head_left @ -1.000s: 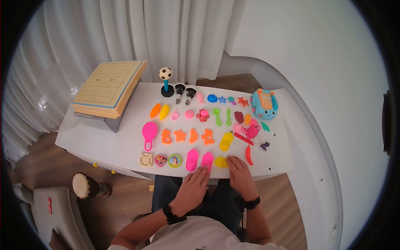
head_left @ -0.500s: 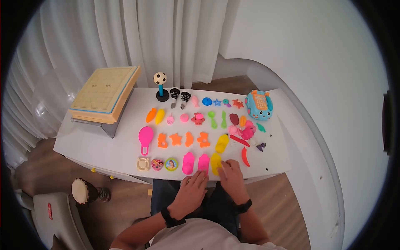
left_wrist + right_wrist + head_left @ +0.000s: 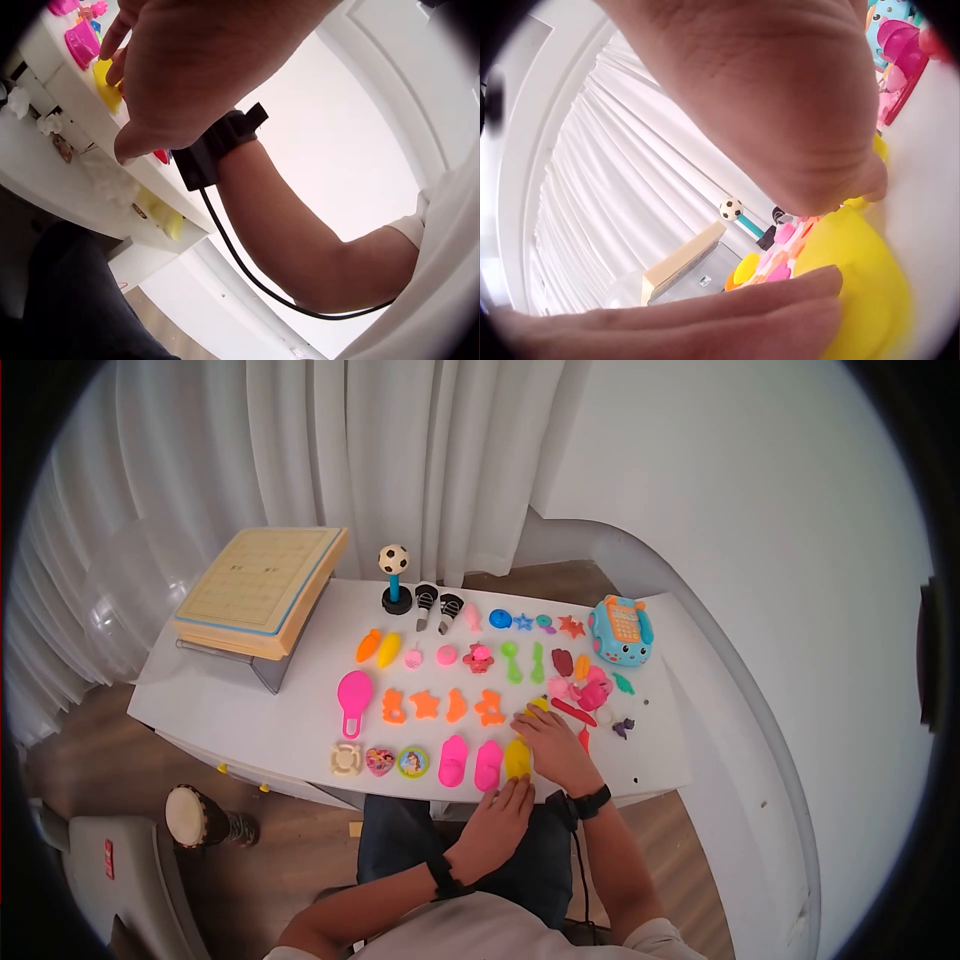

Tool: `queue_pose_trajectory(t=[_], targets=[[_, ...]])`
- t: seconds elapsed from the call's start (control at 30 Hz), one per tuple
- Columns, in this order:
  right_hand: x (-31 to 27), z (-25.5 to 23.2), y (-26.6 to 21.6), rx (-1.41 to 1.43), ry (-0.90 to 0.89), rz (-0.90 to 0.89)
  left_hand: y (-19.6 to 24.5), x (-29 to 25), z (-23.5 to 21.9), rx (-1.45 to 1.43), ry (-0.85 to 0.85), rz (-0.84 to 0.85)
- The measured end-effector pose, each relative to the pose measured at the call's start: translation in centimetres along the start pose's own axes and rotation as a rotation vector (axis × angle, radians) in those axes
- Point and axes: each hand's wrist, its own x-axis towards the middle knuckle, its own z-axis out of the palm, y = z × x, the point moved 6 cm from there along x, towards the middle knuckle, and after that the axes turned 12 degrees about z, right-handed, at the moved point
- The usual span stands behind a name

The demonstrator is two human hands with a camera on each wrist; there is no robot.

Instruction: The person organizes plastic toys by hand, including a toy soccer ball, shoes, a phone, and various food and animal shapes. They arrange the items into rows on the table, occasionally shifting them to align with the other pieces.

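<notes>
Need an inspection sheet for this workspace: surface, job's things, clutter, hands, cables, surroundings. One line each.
Surface: white tabletop, a few small dark marks toward its right end.
Job's things: nearer yellow shoe-shaped piece beside the pink pair; farther yellow piece mostly covered.
Clutter: small toys in rows, toy phone at far right, football stand at the back, board box at left.
Left hand: fingertips at the nearer piece's near end; contact unclear.
Right hand: over the farther piece; grip unclear.
Cables: black cable from a black wristband, hanging beside the forearm.
Surroundings: white curtain behind; drum and grey seat at left.
</notes>
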Motion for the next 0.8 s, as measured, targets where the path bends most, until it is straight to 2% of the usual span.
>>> queue_pose_trajectory(t=[0.17, 0.23, 0.27, 0.33, 0.43, 0.47, 0.53, 0.57, 0.63, 0.73, 0.8], targets=[[-3.1, -0.5, 0.4, 0.106, 0.015, 0.084, -0.1, 0.4, 0.4, 0.052, -0.069, 0.017], [-4.6, -1.5, 0.5, 0.22, 0.018, 0.215, -0.4, 0.4, 0.6, 0.026, -0.05, 0.007], [-5.3, -1.9, 0.3, 0.219, 0.019, 0.226, -0.4, 0.5, 0.8, 0.021, -0.052, 0.017], [-6.4, -2.5, 0.6, 0.473, 0.037, 0.291, -0.5, 0.6, 0.7, 0.008, 0.01, 0.003], [-7.6, -2.7, 0.7, 0.532, 0.053, 0.288, -0.6, 1.0, 0.8, 0.007, -0.01, -0.009], [-8.0, -2.7, 0.6, 0.533, 0.053, 0.292, -0.6, 1.1, 0.8, 0.005, -0.012, -0.006], [-8.7, -3.6, -0.1, 0.436, 0.197, 0.205, -0.9, 1.2, 0.8, -0.034, -0.006, -0.007], [-9.0, -3.6, -0.4, 0.438, 0.199, 0.207, -1.0, 1.1, 0.7, -0.033, -0.008, -0.005], [-9.6, -4.0, -0.9, 0.362, 0.335, 0.23, -1.2, 1.0, 0.6, -0.038, -0.02, 0.005], [-10.1, -3.4, -1.6, 0.248, 0.352, 0.212, -1.2, 0.6, 0.7, -0.052, -0.058, 0.002], [-10.6, -2.5, -1.4, 0.281, 0.349, 0.232, -1.2, 0.5, 0.5, -0.088, -0.051, 0.001]])
